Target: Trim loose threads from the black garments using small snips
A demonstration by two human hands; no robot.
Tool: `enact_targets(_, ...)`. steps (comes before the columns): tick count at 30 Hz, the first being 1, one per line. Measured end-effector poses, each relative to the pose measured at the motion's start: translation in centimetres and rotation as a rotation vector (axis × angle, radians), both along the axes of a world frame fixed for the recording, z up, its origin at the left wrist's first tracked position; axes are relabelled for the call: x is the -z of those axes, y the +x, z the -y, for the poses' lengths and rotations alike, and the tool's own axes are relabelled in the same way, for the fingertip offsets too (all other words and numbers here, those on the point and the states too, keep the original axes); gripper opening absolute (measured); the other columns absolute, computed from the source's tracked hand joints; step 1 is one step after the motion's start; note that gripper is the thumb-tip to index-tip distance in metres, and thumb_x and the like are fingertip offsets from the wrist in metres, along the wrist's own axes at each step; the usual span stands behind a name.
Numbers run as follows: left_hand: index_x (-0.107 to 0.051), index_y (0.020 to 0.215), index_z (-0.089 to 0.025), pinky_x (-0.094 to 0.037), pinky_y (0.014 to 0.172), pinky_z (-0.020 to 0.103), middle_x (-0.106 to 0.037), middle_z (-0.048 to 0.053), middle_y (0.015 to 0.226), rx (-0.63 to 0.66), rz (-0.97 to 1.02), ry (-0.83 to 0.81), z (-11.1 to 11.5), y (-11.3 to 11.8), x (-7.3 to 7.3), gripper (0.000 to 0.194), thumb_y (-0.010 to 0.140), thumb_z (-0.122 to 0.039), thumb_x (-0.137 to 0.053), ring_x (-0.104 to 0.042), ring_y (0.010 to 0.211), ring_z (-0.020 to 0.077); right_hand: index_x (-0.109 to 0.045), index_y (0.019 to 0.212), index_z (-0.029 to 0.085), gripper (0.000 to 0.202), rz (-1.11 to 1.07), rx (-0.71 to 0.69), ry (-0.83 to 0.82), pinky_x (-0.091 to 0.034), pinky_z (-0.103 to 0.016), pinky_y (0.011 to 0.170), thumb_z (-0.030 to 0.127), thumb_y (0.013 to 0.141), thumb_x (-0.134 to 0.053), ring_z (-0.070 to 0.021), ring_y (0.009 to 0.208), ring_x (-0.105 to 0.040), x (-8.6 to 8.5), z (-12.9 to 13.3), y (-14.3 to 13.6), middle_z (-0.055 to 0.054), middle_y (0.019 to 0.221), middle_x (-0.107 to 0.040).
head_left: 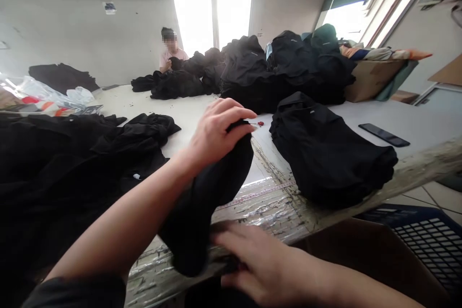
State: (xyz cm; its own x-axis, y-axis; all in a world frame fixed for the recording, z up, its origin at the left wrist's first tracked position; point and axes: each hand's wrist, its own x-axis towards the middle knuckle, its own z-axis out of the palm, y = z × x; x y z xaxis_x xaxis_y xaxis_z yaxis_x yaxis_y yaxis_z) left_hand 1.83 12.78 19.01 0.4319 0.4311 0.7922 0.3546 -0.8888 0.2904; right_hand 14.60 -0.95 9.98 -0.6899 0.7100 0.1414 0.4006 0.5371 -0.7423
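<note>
My left hand (224,125) is raised over the table, its thumb and fingers closed on the upper end of a black cloth garment (231,173). The garment hangs folded from that grip, its lower end near the table's front edge. My right hand (252,260) is low at that edge, blurred, thumb apart from the stretched fingers, whose tips are close to the garment; whether they touch it I cannot tell. A small red object (260,124) shows just beyond my left fingertips. To the right lies a neat stack of black garments (328,149).
Loose black garments (72,163) cover the left side. Tall black piles (252,67) stand at the back, near a seated person (171,53) handling dark cloth. A phone (384,134), cardboard box (373,77), measuring tape (249,196) and blue plastic crate (422,236) are also in view.
</note>
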Motion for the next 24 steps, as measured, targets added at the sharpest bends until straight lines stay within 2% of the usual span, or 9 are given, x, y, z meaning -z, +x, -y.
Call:
enact_targets(3, -0.067, 0.102, -0.018, -0.043, 0.092, 0.037, -0.064, 0.008, 0.103, 0.019, -0.12, -0.031, -0.6, 0.3, 1.9, 0.022, 0.083, -0.028, -0.062, -0.058, 0.1, 0.0214, -0.062, 0.109, 0.021, 0.033, 0.097, -0.064, -0.023, -0.048, -0.028, 0.085, 0.015, 0.076, -0.066, -0.0209, 0.098, -0.061, 0.8, 0.2, 0.3, -0.007, 0.109, -0.065)
enact_targets(6, -0.065, 0.105, -0.02, -0.043, 0.09, 0.033, -0.064, 0.008, 0.105, -0.097, -0.085, -0.178, 1.0, -2.7, 5.2, 0.023, 0.085, -0.028, -0.059, -0.059, 0.098, 0.0208, -0.067, 0.097, 0.019, 0.022, 0.044, 0.126, -0.03, -0.049, -0.028, 0.08, 0.011, 0.077, -0.062, -0.018, 0.086, -0.064, 1.6, -1.4, 1.8, -0.004, 0.093, -0.07)
enact_targets(10, -0.067, 0.089, -0.022, -0.044, 0.08, 0.027, -0.067, 0.004, 0.09, -0.434, 0.069, -0.488, 5.5, -9.2, 10.2, 0.016, 0.084, -0.034, -0.058, -0.061, 0.085, 0.0193, -0.068, 0.087, 0.018, 0.011, -0.081, 0.434, -0.037, -0.05, -0.028, 0.066, 0.019, 0.08, -0.059, -0.0156, 0.069, -0.062, 2.4, -5.3, 5.2, -0.004, 0.083, -0.071)
enact_targets(12, -0.066, 0.079, -0.022, -0.044, 0.072, 0.025, -0.066, 0.001, 0.076, -0.6, 0.103, -0.67, 8.4, -11.6, 13.0, 0.018, 0.081, -0.039, -0.061, -0.06, 0.073, 0.0187, -0.067, 0.087, 0.017, 0.016, -0.128, 0.596, -0.024, -0.048, -0.027, 0.056, 0.028, 0.082, -0.058, -0.0136, 0.056, -0.057, 3.1, -7.7, 6.8, -0.005, 0.078, -0.07)
enact_targets(14, -0.066, 0.074, -0.023, -0.044, 0.067, 0.027, -0.066, 0.002, 0.073, -0.657, 0.076, -0.809, 11.1, -12.5, 16.0, 0.023, 0.078, -0.045, -0.063, -0.059, 0.069, 0.02, -0.066, 0.088, 0.015, 0.022, -0.122, 0.741, 0.038, -0.047, -0.027, 0.053, 0.034, 0.083, -0.055, -0.0129, 0.052, -0.054, 4.1, -10.4, 7.8, -0.006, 0.076, -0.069)
enact_targets(17, -0.068, 0.088, -0.023, -0.045, 0.079, 0.035, -0.068, 0.007, 0.093, -0.677, 0.005, -0.766, 13.7, -11.2, 19.7, 0.032, 0.071, -0.05, -0.066, -0.059, 0.088, 0.0275, -0.065, 0.088, 0.015, 0.018, -0.036, 0.83, 0.117, -0.047, -0.028, 0.058, 0.028, 0.077, -0.059, -0.0141, 0.059, -0.057, 6.1, -13.6, 7.7, -0.007, 0.084, -0.068)
enact_targets(20, -0.067, 0.091, -0.02, -0.042, 0.084, 0.041, -0.066, 0.011, 0.096, -0.669, -0.069, -0.657, 13.6, -9.3, 21.0, 0.033, 0.072, -0.047, -0.066, -0.057, 0.092, 0.0306, -0.066, 0.079, 0.017, 0.016, 0.034, 0.776, 0.131, -0.046, -0.028, 0.064, 0.016, 0.064, -0.067, -0.0157, 0.066, -0.059, 7.5, -14.8, 6.4, -0.004, 0.082, -0.068)
enact_targets(22, -0.066, 0.075, -0.02, -0.043, 0.077, 0.036, -0.064, 0.007, 0.081, -0.647, 0.007, -0.668, 12.2, -8.8, 20.2, 0.022, 0.077, -0.042, -0.062, -0.056, 0.081, 0.0257, -0.064, 0.071, 0.019, 0.008, 0.059, 0.741, 0.141, -0.045, -0.027, 0.063, 0.016, 0.064, -0.067, -0.0158, 0.065, -0.058, 7.4, -14.4, 5.8, -0.001, 0.071, -0.066)
enact_targets(24, -0.062, 0.065, -0.02, -0.043, 0.068, 0.03, -0.06, 0.003, 0.067, -0.61, 0.211, -0.802, 10.5, -9.1, 18.5, 0.025, 0.078, -0.042, -0.062, -0.054, 0.069, 0.0196, -0.063, 0.072, 0.019, 0.005, 0.048, 0.743, 0.158, -0.044, -0.026, 0.06, 0.023, 0.072, -0.063, -0.0158, 0.062, -0.057, 6.6, -13.7, 6.0, 0.0, 0.066, -0.064)
